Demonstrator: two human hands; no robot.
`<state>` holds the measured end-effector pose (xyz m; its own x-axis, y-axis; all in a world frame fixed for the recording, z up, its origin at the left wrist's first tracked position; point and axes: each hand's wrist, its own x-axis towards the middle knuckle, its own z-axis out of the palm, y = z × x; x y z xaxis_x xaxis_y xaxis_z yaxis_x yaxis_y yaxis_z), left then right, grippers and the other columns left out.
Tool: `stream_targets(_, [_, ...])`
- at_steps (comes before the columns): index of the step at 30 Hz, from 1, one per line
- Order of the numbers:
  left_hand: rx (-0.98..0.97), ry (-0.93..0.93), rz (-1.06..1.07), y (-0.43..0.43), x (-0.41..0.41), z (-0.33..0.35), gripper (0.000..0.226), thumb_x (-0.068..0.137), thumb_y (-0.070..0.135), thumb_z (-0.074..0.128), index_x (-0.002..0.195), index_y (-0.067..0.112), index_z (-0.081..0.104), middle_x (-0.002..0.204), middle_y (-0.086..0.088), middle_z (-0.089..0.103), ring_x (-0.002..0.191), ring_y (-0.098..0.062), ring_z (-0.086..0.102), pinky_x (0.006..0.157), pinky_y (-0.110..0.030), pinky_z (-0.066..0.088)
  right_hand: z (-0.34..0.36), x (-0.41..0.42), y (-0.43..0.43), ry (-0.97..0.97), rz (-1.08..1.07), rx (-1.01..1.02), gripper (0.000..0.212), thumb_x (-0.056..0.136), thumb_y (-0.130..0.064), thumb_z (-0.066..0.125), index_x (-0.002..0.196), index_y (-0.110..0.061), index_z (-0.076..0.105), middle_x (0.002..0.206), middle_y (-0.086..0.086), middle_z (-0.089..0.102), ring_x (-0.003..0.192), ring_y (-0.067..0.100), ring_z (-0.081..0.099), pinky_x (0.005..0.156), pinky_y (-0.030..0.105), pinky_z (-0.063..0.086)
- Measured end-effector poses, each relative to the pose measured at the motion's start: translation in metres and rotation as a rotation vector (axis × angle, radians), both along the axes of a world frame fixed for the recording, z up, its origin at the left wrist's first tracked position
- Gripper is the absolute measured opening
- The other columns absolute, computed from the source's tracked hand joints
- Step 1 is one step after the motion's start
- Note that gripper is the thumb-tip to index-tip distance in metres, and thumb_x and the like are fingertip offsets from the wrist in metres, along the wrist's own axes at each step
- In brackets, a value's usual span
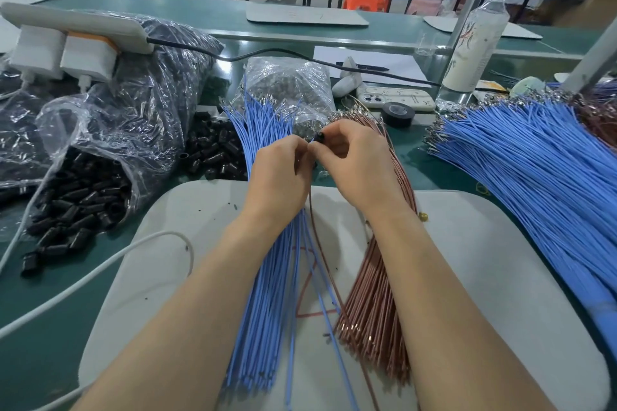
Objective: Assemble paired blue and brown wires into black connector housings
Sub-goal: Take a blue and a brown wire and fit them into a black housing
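Note:
A small black connector housing (320, 138) is pinched between the fingers of my right hand (359, 165). My left hand (282, 173) meets it from the left and pinches the end of a blue wire (302, 243) at the housing. A brown wire (329, 272) trails down from under my hands. On the grey mat (467, 277) lie a bundle of blue wires (263, 310) under my left hand and a bundle of brown wires (377, 304) under my right. The wire tips inside the housing are hidden by my fingers.
Loose black housings (213, 147) lie left of the wires, more spill from a clear bag (80, 197). A big fan of blue wires (534, 170) covers the right. A phone (397, 97), tape roll (399, 113), bottle (477, 40) and power strip (76, 27) stand behind.

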<state>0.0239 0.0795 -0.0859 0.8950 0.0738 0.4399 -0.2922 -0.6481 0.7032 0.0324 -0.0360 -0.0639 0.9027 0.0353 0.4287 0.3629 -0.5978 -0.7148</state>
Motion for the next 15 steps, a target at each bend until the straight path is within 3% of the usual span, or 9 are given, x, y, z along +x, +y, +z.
stream_targets(3, [0.016, 0.049, 0.016, 0.0012, 0.0004, -0.0010, 0.015, 0.093, 0.013, 0.054, 0.092, 0.006, 0.067, 0.079, -0.006, 0.067, 0.072, -0.021, 0.059, 0.069, -0.032, 0.047, 0.0009, -0.0005, 0.0001, -0.021, -0.007, 0.014, 0.014, 0.084, -0.017, 0.071, 0.095, -0.010, 0.068, 0.074, -0.010, 0.062, 0.067, 0.001, 0.058, 0.071, 0.010, 0.046])
stream_targets(6, [0.039, 0.071, 0.031, 0.0017, 0.0013, -0.0011, 0.017, 0.093, 0.012, 0.052, 0.087, 0.006, 0.066, 0.077, -0.009, 0.066, 0.071, -0.026, 0.059, 0.068, -0.037, 0.048, 0.0015, -0.0010, -0.0003, -0.037, -0.009, 0.017, 0.012, 0.084, -0.016, 0.071, 0.094, -0.010, 0.069, 0.070, -0.014, 0.059, 0.065, -0.006, 0.055, 0.069, 0.005, 0.043])
stream_targets(10, [0.090, 0.066, 0.029, 0.0014, 0.0006, -0.0024, 0.020, 0.092, 0.011, 0.050, 0.081, 0.004, 0.065, 0.071, -0.011, 0.064, 0.068, -0.030, 0.057, 0.063, -0.038, 0.045, 0.0009, -0.0027, 0.0021, -0.077, -0.022, -0.009, 0.011, 0.083, -0.015, 0.071, 0.092, -0.008, 0.069, 0.071, -0.010, 0.060, 0.065, 0.004, 0.056, 0.070, 0.010, 0.045])
stream_targets(13, [0.037, 0.054, 0.024, 0.0038, 0.0008, -0.0002, 0.011, 0.091, 0.014, 0.057, 0.094, 0.011, 0.067, 0.080, -0.005, 0.066, 0.068, -0.020, 0.058, 0.067, -0.033, 0.049, 0.0018, -0.0035, 0.0011, -0.058, -0.030, 0.010, 0.012, 0.084, -0.019, 0.071, 0.092, -0.010, 0.070, 0.075, -0.006, 0.065, 0.071, 0.008, 0.061, 0.073, 0.018, 0.049])
stream_targets(15, [-0.072, 0.034, -0.061, 0.0037, -0.0004, 0.0047, 0.024, 0.088, 0.011, 0.060, 0.112, 0.016, 0.063, 0.090, 0.004, 0.066, 0.072, -0.012, 0.061, 0.071, -0.023, 0.051, 0.0033, -0.0036, -0.0008, -0.009, -0.006, 0.013, 0.012, 0.085, -0.024, 0.070, 0.091, -0.013, 0.072, 0.078, -0.003, 0.069, 0.074, 0.010, 0.063, 0.074, 0.022, 0.050])
